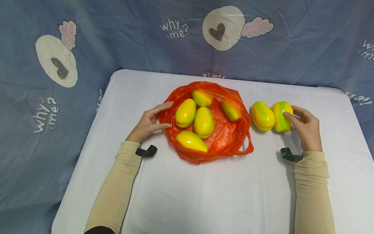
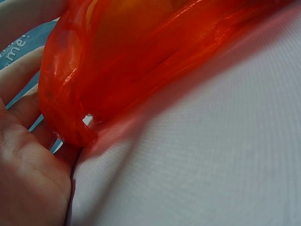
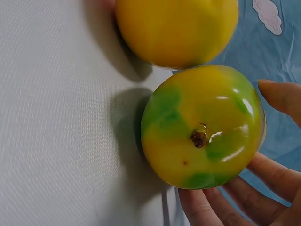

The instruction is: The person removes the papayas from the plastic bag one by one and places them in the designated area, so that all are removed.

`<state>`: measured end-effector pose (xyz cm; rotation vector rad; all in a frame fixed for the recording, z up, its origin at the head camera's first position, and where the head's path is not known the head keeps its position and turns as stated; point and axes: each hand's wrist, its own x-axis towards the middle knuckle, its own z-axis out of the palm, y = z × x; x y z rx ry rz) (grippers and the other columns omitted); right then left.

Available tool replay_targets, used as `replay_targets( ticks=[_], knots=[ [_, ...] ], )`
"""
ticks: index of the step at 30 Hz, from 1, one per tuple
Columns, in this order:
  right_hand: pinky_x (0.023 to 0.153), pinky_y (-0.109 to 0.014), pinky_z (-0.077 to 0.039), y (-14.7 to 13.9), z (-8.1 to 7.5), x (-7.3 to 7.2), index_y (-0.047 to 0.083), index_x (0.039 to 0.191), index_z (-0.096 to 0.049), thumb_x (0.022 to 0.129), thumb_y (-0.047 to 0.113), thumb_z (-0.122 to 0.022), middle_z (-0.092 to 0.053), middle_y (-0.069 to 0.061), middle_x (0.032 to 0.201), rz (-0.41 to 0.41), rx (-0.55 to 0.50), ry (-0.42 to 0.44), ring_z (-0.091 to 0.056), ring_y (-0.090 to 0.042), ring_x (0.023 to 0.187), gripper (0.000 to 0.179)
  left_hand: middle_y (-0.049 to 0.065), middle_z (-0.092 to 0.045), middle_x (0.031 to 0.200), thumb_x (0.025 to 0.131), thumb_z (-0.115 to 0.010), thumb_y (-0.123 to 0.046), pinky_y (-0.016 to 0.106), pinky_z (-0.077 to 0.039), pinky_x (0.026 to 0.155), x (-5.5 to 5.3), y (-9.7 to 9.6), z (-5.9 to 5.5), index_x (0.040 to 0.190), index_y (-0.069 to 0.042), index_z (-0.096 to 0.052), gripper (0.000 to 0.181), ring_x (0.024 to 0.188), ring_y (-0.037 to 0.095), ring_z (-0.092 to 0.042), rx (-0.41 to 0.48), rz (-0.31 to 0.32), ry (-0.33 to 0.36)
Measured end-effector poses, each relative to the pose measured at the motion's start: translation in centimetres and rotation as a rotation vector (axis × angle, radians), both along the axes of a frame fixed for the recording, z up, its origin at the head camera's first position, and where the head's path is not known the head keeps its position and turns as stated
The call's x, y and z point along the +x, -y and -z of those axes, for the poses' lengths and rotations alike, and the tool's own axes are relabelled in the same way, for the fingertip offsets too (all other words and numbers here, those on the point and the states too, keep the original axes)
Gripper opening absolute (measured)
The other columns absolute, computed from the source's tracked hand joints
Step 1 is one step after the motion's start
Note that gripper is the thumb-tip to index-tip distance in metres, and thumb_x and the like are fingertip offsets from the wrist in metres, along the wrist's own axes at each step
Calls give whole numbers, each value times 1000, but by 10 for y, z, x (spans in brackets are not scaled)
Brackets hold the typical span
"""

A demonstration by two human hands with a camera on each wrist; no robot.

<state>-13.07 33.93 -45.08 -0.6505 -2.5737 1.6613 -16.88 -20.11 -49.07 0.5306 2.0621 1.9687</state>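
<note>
In the head view, a red plastic bag (image 1: 225, 139) lies spread with its mouth up, several yellow papayas (image 1: 186, 113) inside it. My left hand (image 1: 152, 121) is at the bag's left rim, thumb and fingers spread apart and fairly straight. The left wrist view shows its fingers (image 2: 21, 80) along the outside of the red plastic. To the bag's right, my right hand (image 1: 308, 125) grips a yellow-and-green papaya (image 3: 200, 127) from its right side, fingers round one side and thumb at the other. Another papaya (image 1: 263, 116) lies just left of it, outside the bag.
A white-covered table (image 1: 204, 195) carries everything. Behind it and on the left hangs a blue printed cloth (image 1: 140, 42). A loop handle (image 1: 248, 148) of the bag lies toward the right. Dark wrist cameras (image 1: 147, 151) sit on both wrists.
</note>
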Motion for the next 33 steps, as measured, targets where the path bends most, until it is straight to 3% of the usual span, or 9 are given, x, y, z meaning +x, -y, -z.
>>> replay_targets(
  ticks=[6, 17, 33],
  knots=[
    [74, -5, -52, -1, 0, 1, 17, 149, -55, 93, 41, -76, -61, 7, 138, 14, -1, -4, -57, 4, 109, 65, 2, -51, 159, 84, -79, 4, 20, -25, 128, 0, 0, 0, 149, -5, -54, 70, 155, 15, -33, 2, 1, 1],
    [75, -6, -52, 0, 2, 0, 18, 151, -54, 94, 43, -74, -60, 6, 142, -13, 17, 12, -56, 5, 110, 65, 0, -50, 160, 84, -79, 3, 34, -21, 133, 1, 1, -1, 149, -8, -55, 70, 155, 13, -32, -28, -11, 13],
    [78, -3, -52, -1, 1, 0, 18, 153, -51, 94, 41, -74, -56, 0, 151, -22, 31, 19, -55, 5, 111, 67, 2, -50, 159, 84, -79, 4, 18, -26, 127, 1, 0, -1, 149, -6, -55, 70, 156, 14, -31, -7, -3, 12]
  ],
)
